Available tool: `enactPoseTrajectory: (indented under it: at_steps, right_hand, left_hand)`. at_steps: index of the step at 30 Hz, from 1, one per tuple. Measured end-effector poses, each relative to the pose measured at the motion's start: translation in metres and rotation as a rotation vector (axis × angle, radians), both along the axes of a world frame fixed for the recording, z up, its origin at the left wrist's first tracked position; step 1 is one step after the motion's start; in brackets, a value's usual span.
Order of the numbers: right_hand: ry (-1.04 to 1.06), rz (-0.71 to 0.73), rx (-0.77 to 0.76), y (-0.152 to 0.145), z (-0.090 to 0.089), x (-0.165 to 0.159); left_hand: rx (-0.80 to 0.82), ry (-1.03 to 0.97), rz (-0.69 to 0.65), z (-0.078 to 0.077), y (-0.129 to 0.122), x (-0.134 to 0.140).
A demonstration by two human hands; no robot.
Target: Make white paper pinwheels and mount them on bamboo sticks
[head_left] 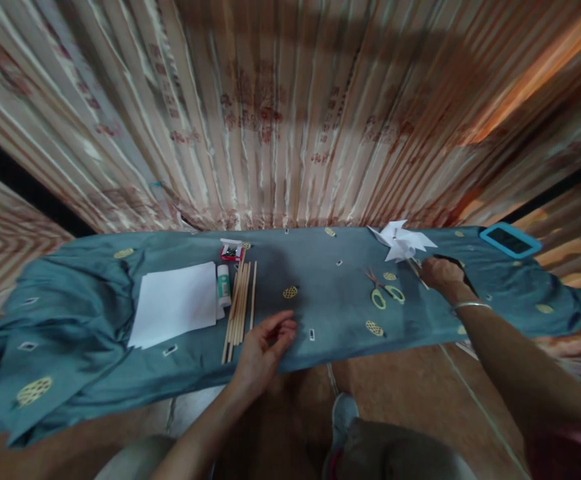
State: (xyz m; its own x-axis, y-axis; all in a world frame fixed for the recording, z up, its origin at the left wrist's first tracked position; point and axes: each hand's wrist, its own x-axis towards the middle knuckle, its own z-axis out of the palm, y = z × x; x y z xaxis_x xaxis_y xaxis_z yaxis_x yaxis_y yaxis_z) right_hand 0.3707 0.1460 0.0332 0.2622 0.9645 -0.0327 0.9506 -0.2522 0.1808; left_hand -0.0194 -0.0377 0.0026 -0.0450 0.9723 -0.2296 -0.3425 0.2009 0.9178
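Head view: pinwheel (400,243) lies just left of right hand (441,275).

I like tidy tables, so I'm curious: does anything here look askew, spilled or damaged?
I see nothing spilled or damaged. The blue-green cloth looks uneven: bunched and wrinkled at its ends, smoother in the middle. One wooden stick also strays slightly, lying apart from the other sticks, which are bunched together.

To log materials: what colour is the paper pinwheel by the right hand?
The pinwheel is white; head view shows it best.
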Motion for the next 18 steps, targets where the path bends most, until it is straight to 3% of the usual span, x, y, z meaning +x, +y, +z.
enactPoseTrajectory:
  at_steps: [5, 7, 9, 13, 16, 18]
  right_hand:
    - [0.031, 0.102, 0.058, -0.024, 0.019, -0.054]
    - [0.204, 0.239, 0.106, -0.045, 0.016, -0.092]
    - [0.325, 0.342, 0.1, -0.071, 0.006, -0.136]
    - [0.832, 0.537, 0.092, -0.119, -0.024, -0.22]
    - [0.921, 0.597, 0.092, -0.136, -0.046, -0.257]
    - [0.872, 0.644, 0.204, -0.14, -0.058, -0.268]
  left_hand:
    - [0.066, 0.086, -0.01, 0.001, -0.005, -0.004]
    - [0.095, 0.136, -0.012, 0.0, -0.007, -0.007]
    - [0.126, 0.187, -0.004, 0.0, -0.008, -0.009]
    - [0.206, 0.311, 0.022, 0.004, -0.009, -0.017]
    - [0.289, 0.458, 0.042, 0.012, -0.007, -0.032]
    - [0.353, 0.568, 0.083, 0.016, -0.004, -0.05]
